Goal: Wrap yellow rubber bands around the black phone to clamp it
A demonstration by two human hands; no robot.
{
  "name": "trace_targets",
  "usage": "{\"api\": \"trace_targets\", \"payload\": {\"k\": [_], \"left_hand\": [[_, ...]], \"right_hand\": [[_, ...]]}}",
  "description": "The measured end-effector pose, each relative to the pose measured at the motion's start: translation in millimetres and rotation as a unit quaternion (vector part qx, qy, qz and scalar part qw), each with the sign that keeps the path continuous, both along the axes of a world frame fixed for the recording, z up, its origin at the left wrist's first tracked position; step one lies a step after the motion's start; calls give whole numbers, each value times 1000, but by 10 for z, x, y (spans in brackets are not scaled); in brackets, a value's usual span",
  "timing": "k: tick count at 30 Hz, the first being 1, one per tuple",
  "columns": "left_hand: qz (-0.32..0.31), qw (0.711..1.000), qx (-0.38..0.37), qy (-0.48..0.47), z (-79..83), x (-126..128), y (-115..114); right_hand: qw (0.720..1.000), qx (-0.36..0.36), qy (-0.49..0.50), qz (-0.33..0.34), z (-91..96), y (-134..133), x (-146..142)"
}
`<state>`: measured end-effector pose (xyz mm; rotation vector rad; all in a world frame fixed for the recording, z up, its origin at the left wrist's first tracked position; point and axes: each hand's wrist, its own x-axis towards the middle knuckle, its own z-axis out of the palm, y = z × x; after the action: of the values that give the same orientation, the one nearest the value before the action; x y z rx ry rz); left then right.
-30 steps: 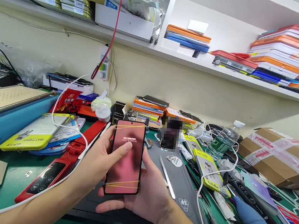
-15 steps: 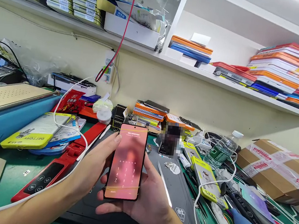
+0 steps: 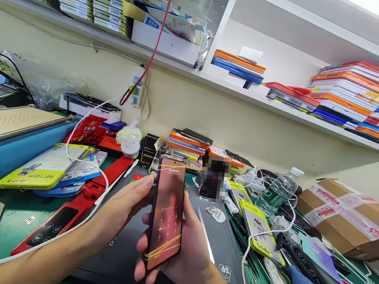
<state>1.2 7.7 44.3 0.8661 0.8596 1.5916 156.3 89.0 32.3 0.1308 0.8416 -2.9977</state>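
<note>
Head view, phone (image 3: 167, 214) in right hand (image 3: 192, 254), pack (image 3: 44, 166) labelled "BATTERY"

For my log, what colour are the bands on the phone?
The bands on the phone are yellow; best view: head.

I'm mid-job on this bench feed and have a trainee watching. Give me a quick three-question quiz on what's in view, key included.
1. Multiple choice: what is wrapped around the smartphone?
A) Green tape
B) Yellow rubber bands
C) Metal clips

2. True or false: the smartphone is lying untouched on the mat.

3. Fill in the blank: in the picture, the cardboard box is to the ____ of the plastic bottle.

Key:
1. B
2. False; the right hand holds it.
3. right
</note>
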Motion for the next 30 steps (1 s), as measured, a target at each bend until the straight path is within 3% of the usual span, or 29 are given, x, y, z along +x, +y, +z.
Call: {"api": "trace_targets", "payload": {"k": [2,6,13,21,30], "left_hand": [[-30,999,28,-16,-32,-16,26],[-46,999,20,13,-53,-35,68],[-29,997,65,34,-25,-41,83],[19,999,31,40,91,-19,30],[34,999,-34,23,165,-11,-5]], "right_hand": [[1000,-27,11,12,-13,25,25],[1000,-11,-16,-23,21,10,36],[998,-10,-57,-22,42,0,37],[981,-11,-187,-52,58,-3,32],[983,-3,-165,-82,63,-42,7]]}}
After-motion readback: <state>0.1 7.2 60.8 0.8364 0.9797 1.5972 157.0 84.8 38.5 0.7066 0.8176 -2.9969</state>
